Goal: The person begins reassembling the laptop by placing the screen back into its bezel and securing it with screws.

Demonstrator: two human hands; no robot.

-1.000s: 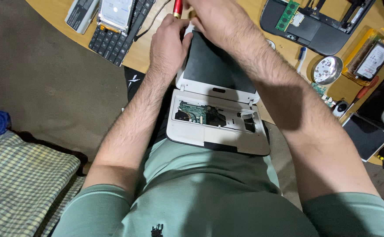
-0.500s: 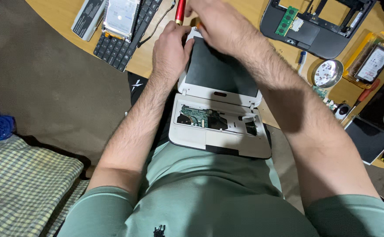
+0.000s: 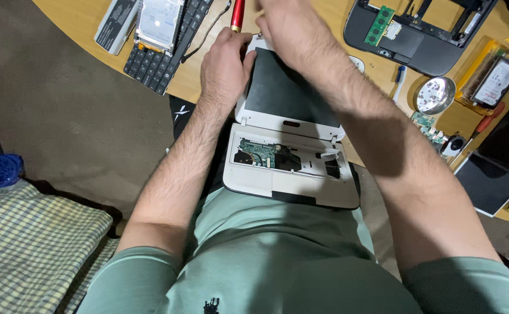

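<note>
Laptop [image 3: 292, 157], a small white one with rounded corners, lies open on the person's lap, its lid leaning against the edge of the wooden counter [image 3: 80, 17]; compared with a second ago it sits in the same place, while the view has drifted slightly and the right hand [image 3: 286, 29] has slid a little further over the lid's top edge. The left hand [image 3: 225, 70] stays clamped on the lid's upper left corner, fingers curled closed around the white bezel. The right hand's fingers run out of the frame's top, so I cannot tell whether they are open or closed. Its screen is matte black and dark; the keyboard is out of the base, leaving a rectangular well that shows a green circuit board [image 3: 260, 152] and dark components. Smooth plastic frames the well. On the counter lie a black detached keyboard [image 3: 161, 55] with a silvery metal hard drive [image 3: 158, 20] resting on it, a red screwdriver handle [image 3: 237, 14] just beside the left hand, and a stripped black laptop chassis [image 3: 423, 35].
</note>
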